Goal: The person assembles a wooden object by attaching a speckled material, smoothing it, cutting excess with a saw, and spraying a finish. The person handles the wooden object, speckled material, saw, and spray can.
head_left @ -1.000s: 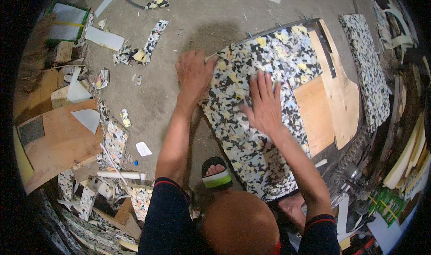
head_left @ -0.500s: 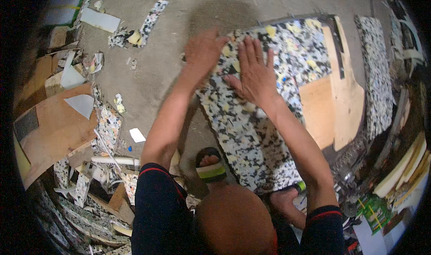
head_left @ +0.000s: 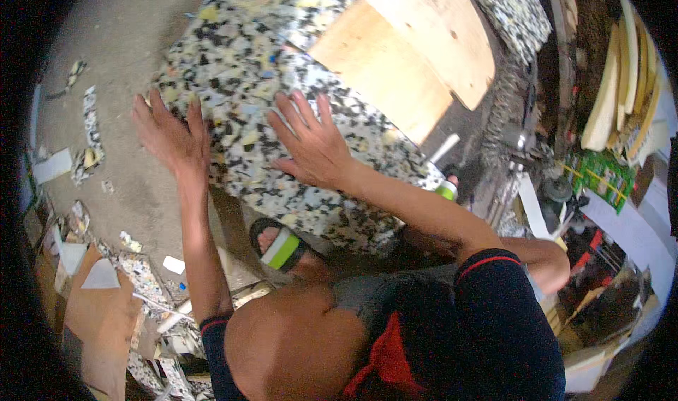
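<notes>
On speckled foam sheet (head_left: 240, 115): right hand (head_left: 316, 146) spread; left hand (head_left: 174, 138) unclenched at edge.

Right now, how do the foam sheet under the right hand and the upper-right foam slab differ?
The foam sheet is broad; the foam slab looks much narrower.
The right hand lies on the foam sheet; no hand touches the foam slab.
The foam sheet shows yellow flecks; the foam slab looks mainly black and pale.
Both are speckled.
</notes>
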A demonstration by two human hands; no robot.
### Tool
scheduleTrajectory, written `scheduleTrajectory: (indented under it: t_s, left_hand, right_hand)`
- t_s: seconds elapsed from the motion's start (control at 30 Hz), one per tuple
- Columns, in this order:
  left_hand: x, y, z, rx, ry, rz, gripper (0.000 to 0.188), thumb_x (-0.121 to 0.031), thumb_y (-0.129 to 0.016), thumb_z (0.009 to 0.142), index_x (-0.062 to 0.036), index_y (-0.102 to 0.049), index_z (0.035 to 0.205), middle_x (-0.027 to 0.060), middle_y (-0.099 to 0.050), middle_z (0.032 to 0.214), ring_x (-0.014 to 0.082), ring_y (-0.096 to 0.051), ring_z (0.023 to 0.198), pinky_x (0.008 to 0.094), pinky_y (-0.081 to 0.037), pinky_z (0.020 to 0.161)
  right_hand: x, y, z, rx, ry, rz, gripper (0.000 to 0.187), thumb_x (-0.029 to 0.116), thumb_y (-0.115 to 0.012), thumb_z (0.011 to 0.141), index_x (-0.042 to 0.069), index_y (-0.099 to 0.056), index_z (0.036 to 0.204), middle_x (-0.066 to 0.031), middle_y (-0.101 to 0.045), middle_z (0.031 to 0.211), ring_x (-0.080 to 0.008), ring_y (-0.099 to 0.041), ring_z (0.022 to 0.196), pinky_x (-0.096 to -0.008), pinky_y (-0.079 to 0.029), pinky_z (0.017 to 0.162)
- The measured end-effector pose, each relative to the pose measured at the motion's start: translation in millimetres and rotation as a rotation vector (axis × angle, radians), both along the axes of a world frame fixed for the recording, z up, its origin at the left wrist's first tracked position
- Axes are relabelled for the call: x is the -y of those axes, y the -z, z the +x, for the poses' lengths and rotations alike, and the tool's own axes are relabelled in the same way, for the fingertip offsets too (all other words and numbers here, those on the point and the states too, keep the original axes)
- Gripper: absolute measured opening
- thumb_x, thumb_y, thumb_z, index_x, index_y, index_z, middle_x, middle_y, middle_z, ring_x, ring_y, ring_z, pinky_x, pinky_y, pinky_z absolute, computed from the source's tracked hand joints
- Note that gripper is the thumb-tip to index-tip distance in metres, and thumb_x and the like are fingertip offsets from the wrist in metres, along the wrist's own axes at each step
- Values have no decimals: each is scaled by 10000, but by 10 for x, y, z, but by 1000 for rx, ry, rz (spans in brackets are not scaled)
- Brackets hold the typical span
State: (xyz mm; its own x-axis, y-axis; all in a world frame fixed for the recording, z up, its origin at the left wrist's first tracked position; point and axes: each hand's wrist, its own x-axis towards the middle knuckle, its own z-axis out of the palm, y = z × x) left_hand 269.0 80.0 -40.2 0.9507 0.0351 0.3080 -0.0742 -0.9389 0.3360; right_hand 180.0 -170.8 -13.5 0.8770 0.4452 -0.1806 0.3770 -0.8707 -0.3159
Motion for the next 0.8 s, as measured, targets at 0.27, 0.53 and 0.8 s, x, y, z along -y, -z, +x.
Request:
scheduleTrajectory:
  t_s: [0.27,0.53,0.8]
  left_hand:
    - [655,-620,-1397,-358,192,-87,667,-255,-673,925,-3,-419,1488,269,-286,1607,522,-239,1470,611,-202,1187]
    - [435,-1599,-2050,12,-128,-58,541,-262,-658,967,-25,-514,1431,264,-370,1566,432,-373,1442,497,-310,1181]
    - [102,-1434,-4800,-308,-1074,-502,573,-408,-581,1017,4,-533,1412,229,-553,1432,340,-488,1369,414,-359,1154]
  right_hand:
    - [1188,-11,-1245,-65,-5,-102,900,634,-622,855,95,-398,1540,-188,-264,1648,-387,-233,1514,-671,-175,1170]
    - [1460,-120,-1234,-51,-71,-210,885,610,-572,906,71,-336,1567,-218,-241,1649,-396,-186,1535,-671,-145,1182]
    - [1389,-169,-1954,36,-167,-193,763,597,-485,976,157,-336,1581,-159,-217,1672,-396,-175,1534,-714,-149,1160]
